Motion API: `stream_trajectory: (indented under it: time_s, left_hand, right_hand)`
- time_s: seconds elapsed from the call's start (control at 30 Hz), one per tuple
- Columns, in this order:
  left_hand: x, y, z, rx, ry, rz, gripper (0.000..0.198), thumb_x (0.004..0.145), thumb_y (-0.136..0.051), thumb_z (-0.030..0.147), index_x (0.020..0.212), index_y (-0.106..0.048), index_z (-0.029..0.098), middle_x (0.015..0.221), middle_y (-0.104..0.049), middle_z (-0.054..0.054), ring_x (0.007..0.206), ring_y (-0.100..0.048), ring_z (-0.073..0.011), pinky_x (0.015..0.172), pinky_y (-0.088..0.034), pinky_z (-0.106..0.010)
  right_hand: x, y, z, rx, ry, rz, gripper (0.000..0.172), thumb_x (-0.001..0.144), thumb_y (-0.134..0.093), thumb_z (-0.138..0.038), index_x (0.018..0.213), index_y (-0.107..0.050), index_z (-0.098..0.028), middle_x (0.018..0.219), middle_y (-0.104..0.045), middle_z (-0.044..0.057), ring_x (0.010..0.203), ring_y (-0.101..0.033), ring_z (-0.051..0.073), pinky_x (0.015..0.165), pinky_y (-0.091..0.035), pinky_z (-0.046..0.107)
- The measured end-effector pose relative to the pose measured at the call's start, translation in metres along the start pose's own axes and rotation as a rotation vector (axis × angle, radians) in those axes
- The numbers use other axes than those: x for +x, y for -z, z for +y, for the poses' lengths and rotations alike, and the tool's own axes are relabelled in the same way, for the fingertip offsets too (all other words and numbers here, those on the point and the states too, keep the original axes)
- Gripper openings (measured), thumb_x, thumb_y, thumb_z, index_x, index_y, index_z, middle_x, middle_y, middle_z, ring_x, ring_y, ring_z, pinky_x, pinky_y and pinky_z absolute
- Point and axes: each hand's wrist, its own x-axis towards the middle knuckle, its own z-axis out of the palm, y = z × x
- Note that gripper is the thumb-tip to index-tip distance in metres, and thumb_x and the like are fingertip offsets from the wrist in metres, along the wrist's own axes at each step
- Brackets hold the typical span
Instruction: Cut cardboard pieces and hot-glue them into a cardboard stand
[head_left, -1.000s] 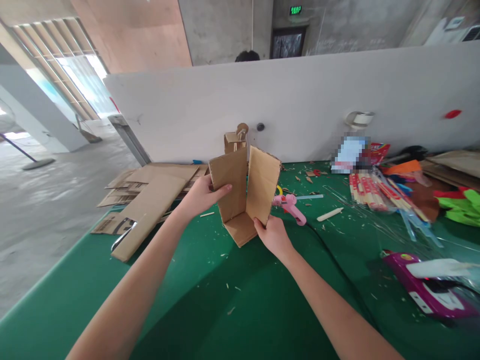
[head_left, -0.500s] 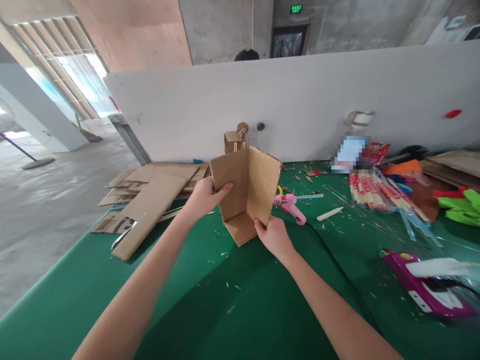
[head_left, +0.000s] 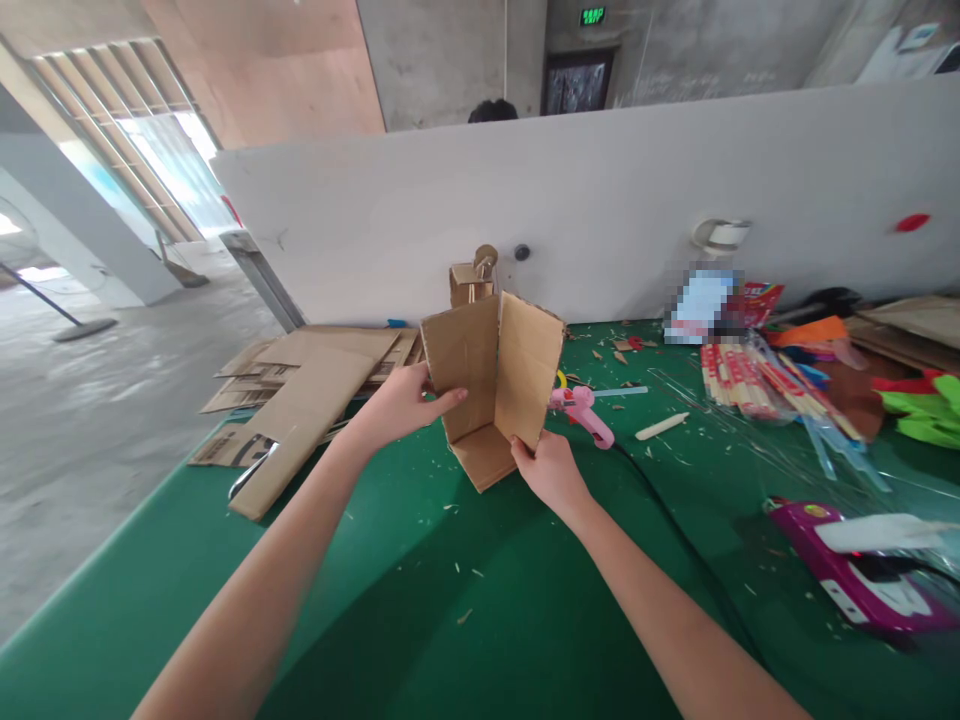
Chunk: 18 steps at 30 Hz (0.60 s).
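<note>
A brown cardboard corner piece point(head_left: 529, 370), made of two upright walls and a floor panel, is held above the green table in the middle of the view. Its inner side faces me. My left hand point(head_left: 409, 400) grips the left wall near its outer edge, thumb on the inner face and fingers behind. My right hand point(head_left: 551, 470) pinches the lower edge of the right wall, close to the floor panel. Behind the piece stands a small cardboard construction point(head_left: 466, 285) with a round disc on top, its lower part hidden. A pink hot glue gun point(head_left: 589, 412) lies just to the right.
Cardboard sheets point(head_left: 315, 385) are stacked at the left. On the right are a glue stick point(head_left: 661, 427), wrapped chopsticks point(head_left: 739, 380), a purple power strip point(head_left: 855, 575) and a phone point(head_left: 699, 305). A white partition point(head_left: 375, 220) borders the table point(head_left: 420, 620); a black cord crosses it.
My left thumb and hand have shifted slightly down on the left wall. The cardboard piece stays almost where it was, and my right hand keeps its hold.
</note>
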Motion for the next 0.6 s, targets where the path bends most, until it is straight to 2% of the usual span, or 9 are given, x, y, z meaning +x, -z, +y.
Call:
stream_trajectory:
  time_s: [0.13,0.27,0.4,0.5,0.6]
  left_hand:
    - [-0.008,0.009,-0.005,0.149,0.016,-0.104,0.042,0.079,-0.053,0.054,0.103,-0.063,0.020,0.091,-0.070,-0.006,0.072,-0.064,-0.0197,0.061,-0.046,-0.029]
    - [-0.027,0.022,-0.026,0.343,0.102,-0.306,0.047,0.076,-0.052,0.059,0.106,-0.065,0.025,0.079,-0.069,-0.003,0.063,-0.061,-0.0187,0.058,-0.041,-0.028]
    - [-0.057,0.038,-0.053,0.428,0.192,-0.508,0.036,0.081,-0.046,0.053,0.080,-0.069,0.025,0.073,-0.068,-0.003,0.064,-0.061,-0.0208,0.058,-0.039,-0.028]
    - [-0.082,0.057,-0.070,0.374,0.267,-0.553,0.036,0.081,-0.046,0.049,0.067,-0.066,0.023,0.069,-0.066,-0.002,0.066,-0.059,-0.0199,0.063,-0.041,-0.028]
    - [-0.106,0.092,-0.087,0.272,0.379,-0.444,0.042,0.079,-0.046,0.059,0.063,-0.064,0.024,0.061,-0.061,0.005,0.062,-0.054,-0.0149,0.060,-0.042,-0.023]
  right_hand:
    - [0.001,0.000,0.000,-0.001,-0.014,-0.012,0.018,0.082,-0.051,-0.020,0.081,-0.068,-0.014,0.073,-0.071,0.011,0.071,-0.069,0.024,0.064,-0.049,0.026]
    - [0.001,0.001,-0.001,0.039,-0.044,-0.008,0.018,0.081,-0.052,-0.019,0.088,-0.068,-0.015,0.081,-0.073,0.011,0.078,-0.070,0.024,0.066,-0.051,0.026]
    - [0.000,0.000,0.000,0.048,-0.020,0.005,0.017,0.082,-0.051,-0.020,0.083,-0.068,-0.017,0.075,-0.072,0.010,0.074,-0.070,0.023,0.064,-0.050,0.025]
    - [0.000,0.000,0.001,0.022,-0.007,0.006,0.016,0.081,-0.052,-0.020,0.076,-0.066,-0.017,0.068,-0.070,0.009,0.068,-0.069,0.022,0.061,-0.048,0.024]
    - [0.000,0.000,0.001,0.015,-0.008,0.004,0.016,0.082,-0.052,-0.020,0.075,-0.065,-0.017,0.067,-0.069,0.009,0.066,-0.068,0.021,0.059,-0.047,0.023]
